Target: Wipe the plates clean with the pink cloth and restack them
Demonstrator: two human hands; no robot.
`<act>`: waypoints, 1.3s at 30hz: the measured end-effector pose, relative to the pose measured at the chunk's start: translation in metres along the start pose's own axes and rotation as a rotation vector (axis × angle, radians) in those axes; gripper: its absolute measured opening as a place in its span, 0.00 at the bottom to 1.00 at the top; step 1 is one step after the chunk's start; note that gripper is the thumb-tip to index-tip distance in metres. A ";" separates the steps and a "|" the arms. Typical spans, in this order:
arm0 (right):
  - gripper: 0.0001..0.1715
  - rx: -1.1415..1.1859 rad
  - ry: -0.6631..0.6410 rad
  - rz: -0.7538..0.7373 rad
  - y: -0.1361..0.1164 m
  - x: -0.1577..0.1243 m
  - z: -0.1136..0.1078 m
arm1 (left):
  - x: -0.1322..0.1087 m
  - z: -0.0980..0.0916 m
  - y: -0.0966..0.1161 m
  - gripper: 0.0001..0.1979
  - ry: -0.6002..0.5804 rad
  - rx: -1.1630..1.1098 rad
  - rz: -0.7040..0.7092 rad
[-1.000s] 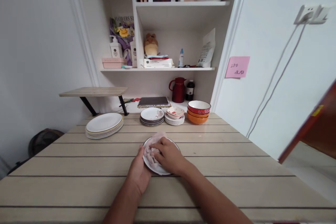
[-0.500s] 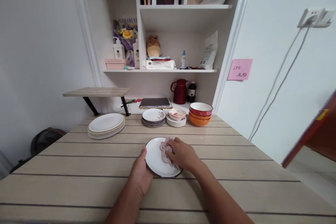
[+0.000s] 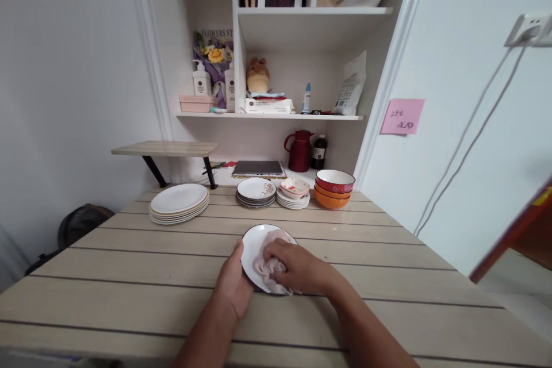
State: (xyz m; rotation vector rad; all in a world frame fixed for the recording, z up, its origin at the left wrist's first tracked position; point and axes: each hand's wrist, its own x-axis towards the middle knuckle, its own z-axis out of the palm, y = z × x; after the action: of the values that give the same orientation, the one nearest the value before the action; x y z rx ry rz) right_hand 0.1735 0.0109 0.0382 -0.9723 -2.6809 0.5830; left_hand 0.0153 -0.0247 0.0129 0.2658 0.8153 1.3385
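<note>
A white plate (image 3: 253, 244) with a dark rim is held a little tilted over the front middle of the table. My left hand (image 3: 235, 282) grips its left edge, thumb on the rim and the other fingers hidden beneath. On the plate's face lies a crumpled pale pink cloth (image 3: 268, 267). My right hand (image 3: 297, 267) is closed on this cloth and presses it against the plate, covering the plate's right side.
Behind the plate stand a stack of large white plates (image 3: 179, 200), dark-rimmed plates (image 3: 256, 190), small dishes (image 3: 294, 198) and red and orange bowls (image 3: 334, 188). A raised wooden shelf (image 3: 166, 148) is at the back left. A red jug (image 3: 299, 151) stands behind.
My right hand has slid the cloth left and down across the plate. The left hand keeps its hold on the rim. The view has turned slightly left.
</note>
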 end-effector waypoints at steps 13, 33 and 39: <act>0.24 -0.164 0.225 0.151 -0.004 0.032 0.020 | 0.001 -0.001 -0.001 0.22 -0.080 -0.095 0.062; 0.18 -0.178 -0.004 0.136 -0.004 -0.003 -0.002 | -0.007 0.003 0.000 0.23 0.025 0.001 -0.004; 0.21 -0.097 0.057 0.000 -0.012 0.011 0.013 | -0.005 0.001 0.001 0.24 -0.008 -0.034 -0.034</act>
State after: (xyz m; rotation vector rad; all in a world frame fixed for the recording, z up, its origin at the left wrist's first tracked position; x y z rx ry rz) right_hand 0.1544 0.0056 0.0328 -0.9981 -2.6797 0.4222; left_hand 0.0153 -0.0290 0.0159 0.2302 0.7863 1.3177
